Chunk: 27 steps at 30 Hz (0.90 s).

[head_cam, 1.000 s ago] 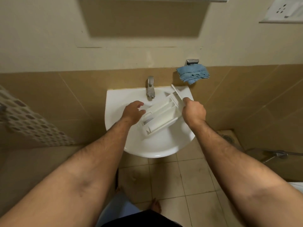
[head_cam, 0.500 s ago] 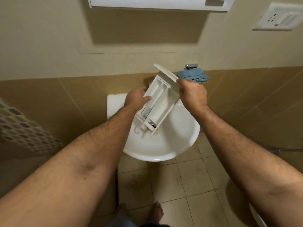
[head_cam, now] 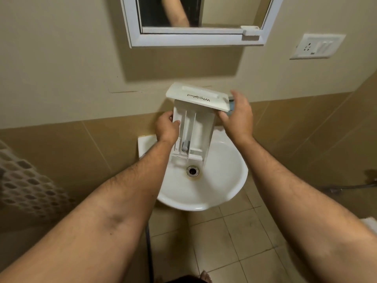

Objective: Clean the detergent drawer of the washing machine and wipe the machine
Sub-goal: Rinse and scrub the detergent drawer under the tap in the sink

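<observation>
The white detergent drawer [head_cam: 199, 127] is held up on end over the white washbasin [head_cam: 220, 188], its front panel with the brand name on top and its open back end pointing down toward the drain [head_cam: 192, 171]. My left hand [head_cam: 166, 127] grips the drawer's left side wall. My right hand [head_cam: 236, 117] holds the right end of the front panel, thumb under it. A blue cloth [head_cam: 232, 107] peeks out behind my right hand, mostly hidden. The tap is hidden behind the drawer.
A white-framed mirror [head_cam: 191, 35] hangs on the wall above. A switch and socket plate [head_cam: 317, 46] sits at the upper right. A perforated basket [head_cam: 22, 180] is at the left. Tiled floor lies below the basin, with a metal hose [head_cam: 346, 186] at the right.
Both hands have lifted the drawer out of the basin and turned it upright, front panel now on top. The view has tilted upward, bringing the mirror into sight.
</observation>
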Each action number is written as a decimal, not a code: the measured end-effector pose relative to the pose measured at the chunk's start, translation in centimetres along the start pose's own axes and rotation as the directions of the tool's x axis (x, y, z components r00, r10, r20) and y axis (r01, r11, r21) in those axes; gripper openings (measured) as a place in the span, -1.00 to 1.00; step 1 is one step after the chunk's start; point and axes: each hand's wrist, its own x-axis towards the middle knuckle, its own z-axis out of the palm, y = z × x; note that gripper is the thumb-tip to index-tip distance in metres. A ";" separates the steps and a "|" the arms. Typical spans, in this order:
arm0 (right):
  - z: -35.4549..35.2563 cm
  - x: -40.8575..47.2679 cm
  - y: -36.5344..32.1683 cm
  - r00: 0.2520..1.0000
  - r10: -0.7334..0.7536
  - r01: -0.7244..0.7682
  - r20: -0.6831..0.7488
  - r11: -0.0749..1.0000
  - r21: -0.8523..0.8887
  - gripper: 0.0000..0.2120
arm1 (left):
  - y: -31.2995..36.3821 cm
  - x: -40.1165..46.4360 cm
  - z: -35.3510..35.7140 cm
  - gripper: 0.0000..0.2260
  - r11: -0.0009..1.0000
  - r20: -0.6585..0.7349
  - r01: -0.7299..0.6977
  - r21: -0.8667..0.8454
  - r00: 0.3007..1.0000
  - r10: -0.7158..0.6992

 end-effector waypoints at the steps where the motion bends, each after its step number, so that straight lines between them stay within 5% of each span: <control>1: 0.1 -0.4 -0.2 0.992 0.126 -0.127 0.022 0.989 0.069 -0.35 | 0.1 -0.1 0.0 -0.82 1.000 -0.020 0.015 -0.025 1.000 -0.015; 4: 0.5 -1.5 0.0 0.909 0.357 -0.388 0.216 0.913 0.124 -0.29 | 0.2 -0.1 -0.2 -0.81 0.993 -0.043 0.041 -0.107 0.998 -0.045; 7: 1.0 -1.8 0.2 0.874 0.350 -0.418 0.337 0.895 0.154 -0.41 | 1.0 0.0 -0.4 -0.85 0.976 -0.035 0.052 -0.212 0.997 -0.061; 12: -0.4 0.6 -1.0 0.935 0.269 -0.326 0.232 0.909 0.259 -0.78 | 2.5 0.7 -0.7 -0.77 0.917 0.066 0.079 -0.391 0.996 -0.058; 19: -3.2 3.1 -2.7 0.975 0.140 -0.177 0.171 0.958 0.225 -0.81 | 5.3 -0.3 -2.0 -0.76 0.868 0.119 0.028 -0.496 0.992 0.036; 27: -4.9 2.5 -2.7 0.994 0.054 -0.073 0.100 0.977 0.198 -0.78 | 5.2 -1.0 -2.5 -0.53 0.859 0.185 0.061 -0.509 0.982 0.040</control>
